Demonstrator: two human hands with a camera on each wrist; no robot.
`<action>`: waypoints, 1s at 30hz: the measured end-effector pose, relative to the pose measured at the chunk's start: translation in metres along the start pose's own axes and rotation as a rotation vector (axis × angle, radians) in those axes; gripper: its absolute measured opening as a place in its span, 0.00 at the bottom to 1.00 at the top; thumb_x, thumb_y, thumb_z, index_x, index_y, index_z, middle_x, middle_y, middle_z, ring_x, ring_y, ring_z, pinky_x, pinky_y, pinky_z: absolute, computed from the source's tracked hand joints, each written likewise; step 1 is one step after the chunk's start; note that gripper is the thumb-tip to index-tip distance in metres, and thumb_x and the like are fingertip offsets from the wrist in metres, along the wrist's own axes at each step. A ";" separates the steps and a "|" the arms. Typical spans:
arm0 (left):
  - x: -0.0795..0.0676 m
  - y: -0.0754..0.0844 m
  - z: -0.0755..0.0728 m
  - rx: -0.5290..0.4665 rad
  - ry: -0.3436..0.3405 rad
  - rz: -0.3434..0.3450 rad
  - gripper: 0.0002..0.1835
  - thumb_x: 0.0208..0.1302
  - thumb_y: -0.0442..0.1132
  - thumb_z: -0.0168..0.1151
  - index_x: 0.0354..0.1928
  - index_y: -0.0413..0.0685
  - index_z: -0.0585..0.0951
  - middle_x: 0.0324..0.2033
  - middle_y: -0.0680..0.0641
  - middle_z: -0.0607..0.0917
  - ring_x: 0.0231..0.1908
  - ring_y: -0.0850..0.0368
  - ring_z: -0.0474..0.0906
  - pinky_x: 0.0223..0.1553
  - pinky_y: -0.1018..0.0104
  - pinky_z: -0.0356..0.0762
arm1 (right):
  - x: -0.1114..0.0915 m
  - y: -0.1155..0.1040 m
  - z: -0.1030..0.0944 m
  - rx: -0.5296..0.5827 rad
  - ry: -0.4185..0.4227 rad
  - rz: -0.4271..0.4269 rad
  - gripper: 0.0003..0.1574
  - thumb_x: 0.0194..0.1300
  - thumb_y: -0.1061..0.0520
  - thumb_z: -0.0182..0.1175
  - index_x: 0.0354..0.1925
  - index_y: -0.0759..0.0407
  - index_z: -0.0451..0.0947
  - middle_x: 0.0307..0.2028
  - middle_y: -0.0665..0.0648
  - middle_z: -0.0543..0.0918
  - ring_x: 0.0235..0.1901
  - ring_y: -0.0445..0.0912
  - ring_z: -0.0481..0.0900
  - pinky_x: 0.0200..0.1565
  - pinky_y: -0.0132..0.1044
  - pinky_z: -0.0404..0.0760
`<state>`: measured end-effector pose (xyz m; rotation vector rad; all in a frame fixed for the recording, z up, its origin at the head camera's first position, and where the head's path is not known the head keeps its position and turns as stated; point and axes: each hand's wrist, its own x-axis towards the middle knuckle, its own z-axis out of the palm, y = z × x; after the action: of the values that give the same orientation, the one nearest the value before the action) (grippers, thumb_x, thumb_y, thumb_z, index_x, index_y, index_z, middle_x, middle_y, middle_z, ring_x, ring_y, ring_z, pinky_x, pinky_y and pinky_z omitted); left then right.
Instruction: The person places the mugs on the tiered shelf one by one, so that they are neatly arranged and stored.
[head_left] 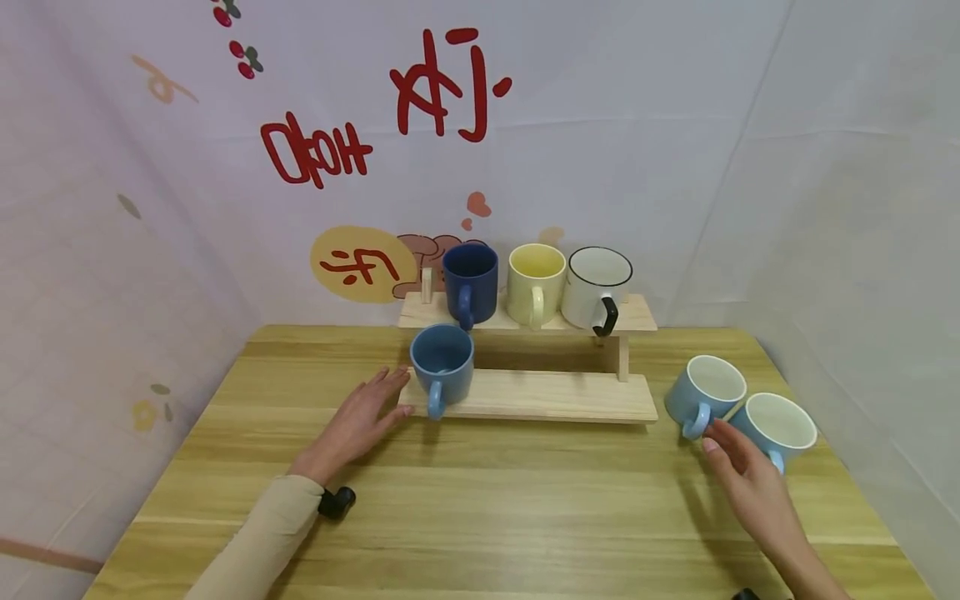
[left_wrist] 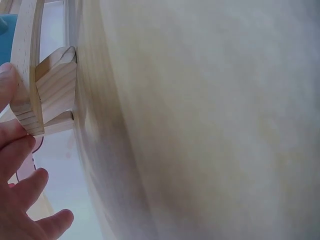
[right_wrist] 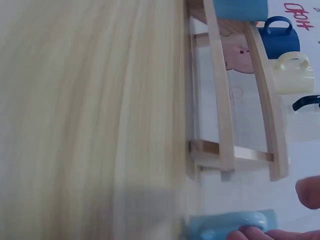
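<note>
My left hand (head_left: 360, 425) is at the left end of the wooden two-tier rack (head_left: 547, 396), fingers fairly straight, fingertips touching the lower board's end. Right beside it on that board stands a medium-blue mug (head_left: 453, 367), handle toward me. At the table's right, my right hand (head_left: 750, 483) reaches to the handle of a light blue mug (head_left: 708, 379) with a pale inside; its thumb (right_wrist: 309, 192) is apart from the mug in the right wrist view. A second light blue mug (head_left: 780, 421) stands close by, partly behind the hand.
On the rack's upper board stand a dark blue mug (head_left: 471, 283), a pale yellow mug (head_left: 536, 287) and a white mug (head_left: 596, 287) with black rim and handle. The wooden table (head_left: 480, 517) meets pale printed curtains (head_left: 637, 125) at the back and sides.
</note>
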<state>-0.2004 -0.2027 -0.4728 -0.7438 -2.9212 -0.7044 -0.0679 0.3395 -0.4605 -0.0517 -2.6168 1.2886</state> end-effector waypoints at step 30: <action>-0.001 0.004 -0.002 -0.053 -0.014 -0.035 0.36 0.74 0.53 0.63 0.75 0.39 0.69 0.76 0.41 0.66 0.76 0.35 0.57 0.71 0.34 0.59 | 0.027 0.014 0.031 0.340 0.132 0.188 0.26 0.82 0.48 0.51 0.57 0.70 0.79 0.36 0.35 0.86 0.45 0.25 0.77 0.47 0.17 0.70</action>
<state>-0.1977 -0.2012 -0.4701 -0.7071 -2.9454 -0.7852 -0.1022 0.3277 -0.4849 -0.3205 -2.2939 1.7134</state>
